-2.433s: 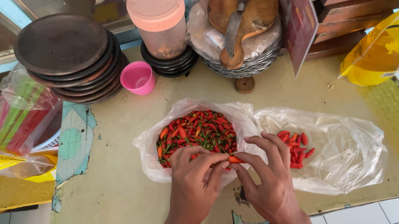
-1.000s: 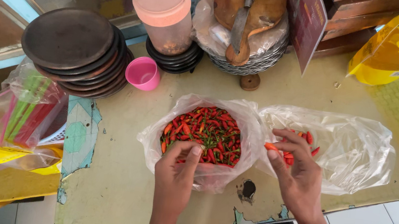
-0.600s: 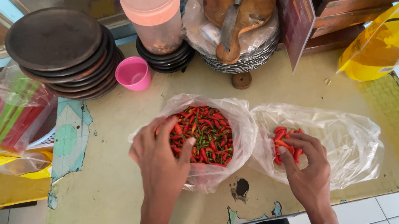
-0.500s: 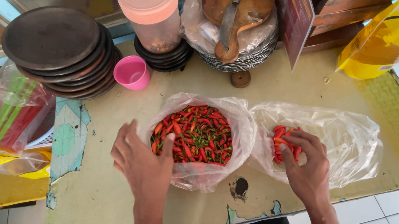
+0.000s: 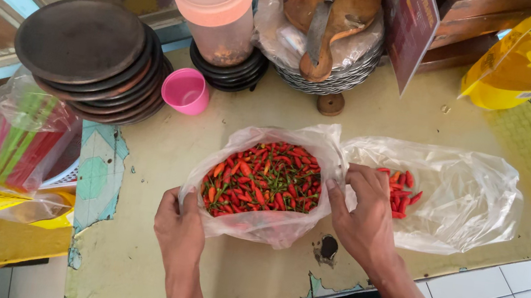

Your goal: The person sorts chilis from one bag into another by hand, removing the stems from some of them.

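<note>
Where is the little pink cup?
In the head view the pink cup stands on the table, upper left of the bag of chilies, between the stack of dark round plates and the pink-lidded jar.

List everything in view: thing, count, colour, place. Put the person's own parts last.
bag of chillies: one, clear plastic, full of red, orange and green chillies, table centre.
second bag: one, clear plastic, right of the first, mostly flat.
loose chillies: a small pile, red, inside the second bag.
dark plates: one stack, brown-black, far left.
pink cup: one, beside the plates.
jar: one, clear with a pink lid, on small dark dishes.
cutting board: one, wooden, on stacked plates, far centre.
yellow bag: one, far right.
table: one, worn cream top.
left hand: on the full bag's near left edge.
right hand: at that bag's right rim.
</note>
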